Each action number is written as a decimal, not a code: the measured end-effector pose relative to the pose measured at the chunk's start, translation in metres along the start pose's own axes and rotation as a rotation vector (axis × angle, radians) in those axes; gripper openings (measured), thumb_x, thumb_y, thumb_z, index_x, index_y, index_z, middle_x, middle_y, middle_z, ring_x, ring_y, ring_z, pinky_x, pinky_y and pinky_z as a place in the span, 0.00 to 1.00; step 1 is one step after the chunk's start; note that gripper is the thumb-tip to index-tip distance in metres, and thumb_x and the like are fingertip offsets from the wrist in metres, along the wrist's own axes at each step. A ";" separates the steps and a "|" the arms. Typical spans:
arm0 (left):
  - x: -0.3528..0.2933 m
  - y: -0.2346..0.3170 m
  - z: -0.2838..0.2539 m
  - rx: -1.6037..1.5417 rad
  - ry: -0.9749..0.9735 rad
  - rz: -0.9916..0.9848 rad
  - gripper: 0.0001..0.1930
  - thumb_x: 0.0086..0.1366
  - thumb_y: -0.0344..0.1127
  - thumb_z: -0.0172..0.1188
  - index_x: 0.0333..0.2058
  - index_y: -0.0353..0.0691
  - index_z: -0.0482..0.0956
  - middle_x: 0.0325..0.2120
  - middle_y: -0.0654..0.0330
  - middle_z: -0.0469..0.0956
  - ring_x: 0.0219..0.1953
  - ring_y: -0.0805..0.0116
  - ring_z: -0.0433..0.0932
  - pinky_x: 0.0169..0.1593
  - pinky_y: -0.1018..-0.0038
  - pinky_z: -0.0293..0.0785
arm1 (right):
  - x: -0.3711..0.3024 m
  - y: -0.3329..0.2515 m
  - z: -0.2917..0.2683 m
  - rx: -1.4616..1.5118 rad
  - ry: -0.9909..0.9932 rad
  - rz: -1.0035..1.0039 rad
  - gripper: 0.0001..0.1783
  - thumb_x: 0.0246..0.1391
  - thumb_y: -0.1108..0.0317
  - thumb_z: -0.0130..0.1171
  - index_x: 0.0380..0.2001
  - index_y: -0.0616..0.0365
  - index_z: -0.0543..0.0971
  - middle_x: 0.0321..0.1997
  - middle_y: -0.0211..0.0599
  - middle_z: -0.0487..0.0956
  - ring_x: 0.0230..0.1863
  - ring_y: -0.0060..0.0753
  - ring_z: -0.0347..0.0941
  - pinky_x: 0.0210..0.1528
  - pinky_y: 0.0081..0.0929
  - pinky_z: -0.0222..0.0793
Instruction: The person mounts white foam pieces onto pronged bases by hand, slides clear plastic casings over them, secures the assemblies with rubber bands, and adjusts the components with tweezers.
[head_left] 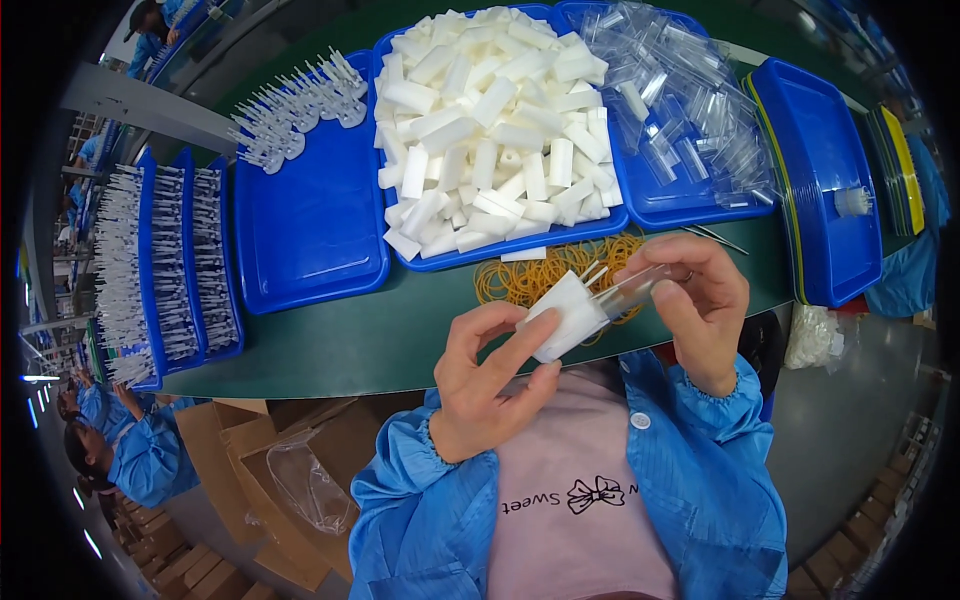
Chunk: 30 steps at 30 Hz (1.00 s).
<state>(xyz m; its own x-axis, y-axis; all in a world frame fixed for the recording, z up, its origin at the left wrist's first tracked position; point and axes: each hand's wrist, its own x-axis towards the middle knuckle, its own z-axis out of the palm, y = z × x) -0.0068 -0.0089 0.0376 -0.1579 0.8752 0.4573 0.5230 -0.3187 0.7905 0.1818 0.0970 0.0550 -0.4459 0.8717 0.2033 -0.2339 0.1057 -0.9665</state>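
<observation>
My left hand (490,375) grips a white foam piece (570,318) between thumb and fingers. Thin pale rods (594,273) stick up from its far end. A clear plastic tube (630,292) is pinched between the thumb and fingertips of my right hand (700,305); it meets the foam's right side, and I cannot tell whether it is around it. Beyond my hands lies a heap of orange rubber bands (540,275) on the green table (330,350). A blue tray (440,262) piled high with white foam pieces (490,130) stands just behind the bands.
Clear tubes (690,120) fill a tray at the back right. To the left, a blue tray (310,230) bears white pronged parts (300,105) at its far end; more fill stacked trays (155,270). Stacked blue trays (825,190) and tweezers (715,240) lie right. Cardboard (240,480) sits below; people work at left.
</observation>
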 end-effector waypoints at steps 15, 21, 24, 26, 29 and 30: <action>0.005 0.003 -0.002 0.138 -0.040 0.096 0.27 0.39 0.25 0.65 0.44 0.45 0.83 0.36 0.55 0.73 0.34 0.64 0.75 0.35 0.73 0.77 | 0.005 -0.008 -0.004 0.044 -0.065 0.059 0.14 0.51 0.79 0.60 0.42 0.67 0.73 0.41 0.44 0.77 0.43 0.32 0.78 0.46 0.26 0.74; 0.005 0.006 -0.002 0.150 -0.032 0.052 0.27 0.39 0.25 0.64 0.44 0.47 0.83 0.36 0.55 0.73 0.35 0.63 0.75 0.33 0.73 0.77 | 0.001 -0.007 -0.001 -0.090 -0.081 -0.041 0.14 0.50 0.81 0.58 0.42 0.68 0.74 0.41 0.45 0.77 0.43 0.32 0.77 0.46 0.25 0.74; 0.003 0.004 -0.001 0.149 -0.019 0.055 0.27 0.38 0.25 0.65 0.43 0.47 0.83 0.37 0.55 0.73 0.35 0.62 0.75 0.34 0.73 0.77 | 0.001 -0.003 0.002 -0.112 -0.075 -0.098 0.13 0.50 0.82 0.58 0.41 0.69 0.74 0.41 0.45 0.77 0.43 0.31 0.77 0.45 0.25 0.75; 0.002 0.002 -0.002 0.169 -0.023 0.087 0.27 0.38 0.26 0.65 0.43 0.47 0.84 0.37 0.55 0.73 0.36 0.62 0.75 0.35 0.73 0.77 | 0.001 -0.004 0.003 -0.043 -0.062 -0.024 0.13 0.50 0.82 0.58 0.40 0.69 0.75 0.42 0.45 0.77 0.43 0.31 0.77 0.46 0.25 0.74; 0.001 0.001 -0.001 0.181 -0.030 0.133 0.27 0.39 0.25 0.66 0.44 0.45 0.83 0.38 0.54 0.72 0.38 0.61 0.75 0.37 0.72 0.77 | 0.001 -0.003 -0.001 -0.019 -0.064 0.029 0.13 0.49 0.81 0.59 0.40 0.69 0.75 0.42 0.44 0.78 0.44 0.31 0.76 0.48 0.26 0.73; 0.000 -0.002 -0.001 0.172 -0.031 0.140 0.27 0.40 0.25 0.66 0.45 0.43 0.82 0.40 0.53 0.72 0.39 0.61 0.75 0.39 0.72 0.77 | 0.003 -0.001 -0.001 -0.065 -0.081 0.015 0.13 0.49 0.80 0.60 0.40 0.68 0.76 0.41 0.43 0.78 0.45 0.31 0.75 0.49 0.28 0.71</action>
<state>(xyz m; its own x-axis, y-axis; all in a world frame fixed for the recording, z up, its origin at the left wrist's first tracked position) -0.0084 -0.0086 0.0366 -0.0488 0.8383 0.5431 0.6734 -0.3740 0.6377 0.1820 0.1000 0.0560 -0.5179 0.8323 0.1978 -0.1714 0.1256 -0.9772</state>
